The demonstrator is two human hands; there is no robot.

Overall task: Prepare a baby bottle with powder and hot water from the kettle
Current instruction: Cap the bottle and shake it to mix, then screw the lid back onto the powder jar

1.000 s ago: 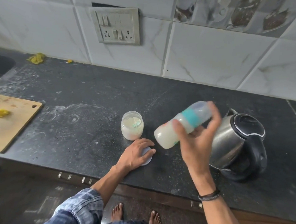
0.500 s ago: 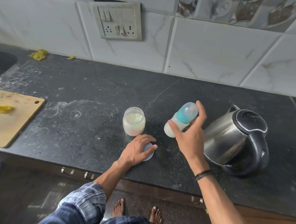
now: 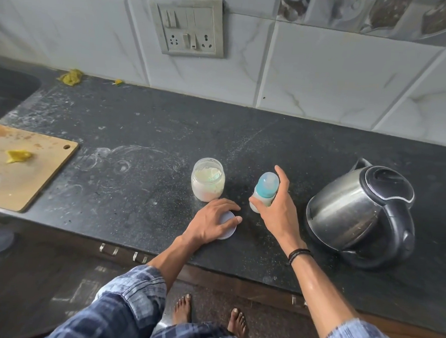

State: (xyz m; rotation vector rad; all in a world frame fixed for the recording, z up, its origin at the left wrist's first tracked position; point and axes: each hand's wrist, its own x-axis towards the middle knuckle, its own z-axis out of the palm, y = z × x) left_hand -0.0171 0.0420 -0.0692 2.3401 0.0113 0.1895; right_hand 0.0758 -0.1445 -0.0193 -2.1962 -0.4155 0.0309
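We log the right hand (image 3: 276,211), fingers curled round the capped bottle (image 3: 265,191), upright at 3 o'clock of the jar (image 3: 207,179), and the left hand (image 3: 211,220), fingers lying loosely on the lid (image 3: 227,225) at 6; a careless release may tip the bottle toward the kettle (image 3: 357,213).

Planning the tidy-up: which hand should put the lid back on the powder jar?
Probably the left hand: it rests on the lid beside the open jar; the right hand grips the bottle.
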